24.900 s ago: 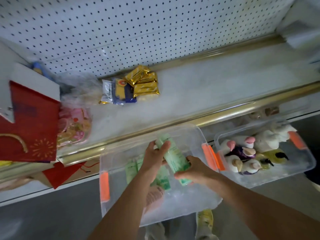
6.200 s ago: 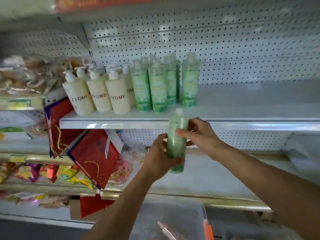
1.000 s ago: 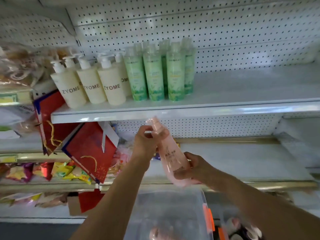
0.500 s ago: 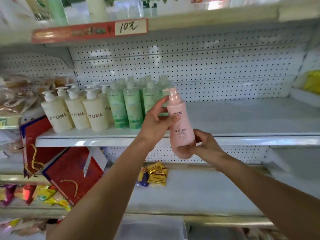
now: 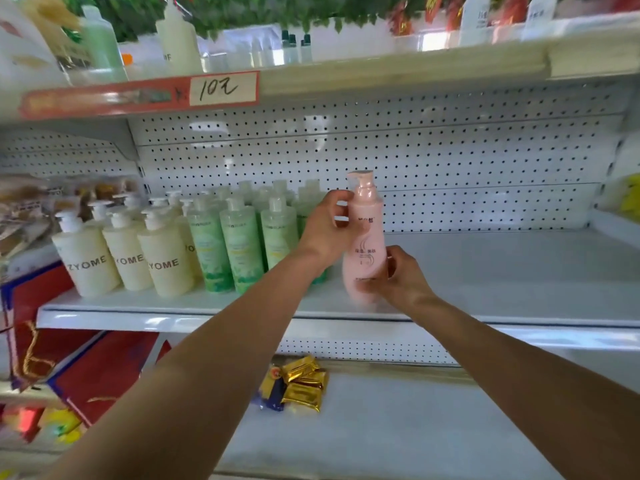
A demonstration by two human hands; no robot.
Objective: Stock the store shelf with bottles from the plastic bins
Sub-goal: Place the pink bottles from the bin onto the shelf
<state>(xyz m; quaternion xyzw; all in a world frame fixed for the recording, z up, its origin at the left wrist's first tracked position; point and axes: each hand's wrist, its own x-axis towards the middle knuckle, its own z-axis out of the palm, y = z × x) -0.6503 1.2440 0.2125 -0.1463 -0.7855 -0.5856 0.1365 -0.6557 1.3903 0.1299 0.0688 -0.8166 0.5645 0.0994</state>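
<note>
At the far left, red boxes (image 5: pixel 86 368) lean below the shelf (image 5: pixel 485 306), and snack bags (image 5: pixel 24 209) lie on a side shelf above them. On the shelf itself stand cream bottles (image 5: pixel 162 258) marked ZYOME, in rows, and just right of them the green bottles (image 5: pixel 239 244), also upright and close together. The left hand (image 5: pixel 329 230) is in front of the rightmost green bottles and hides part of them; its fingers curl round the upper part of the pink bottle (image 5: pixel 365 244), with the thumb near the neck under the pump. The pink bottle is upright, just right of the green ones, with its base low over the front of the shelf; I cannot tell if it touches the board. The right hand (image 5: pixel 398 275) grips its lower part, fingers bent around the base. To the right the shelf board is bare, with the pegboard (image 5: pixel 450 161) behind. Above, a red price strip (image 5: pixel 138 95) shows a handwritten tag, and more bottles stand on the top shelf. Below, gold packets (image 5: pixel 304 382) lie on the lower shelf. Half a second ago the pink bottle was tilted and held in front of the shelf edge; now it is straight and further in over the board.
</note>
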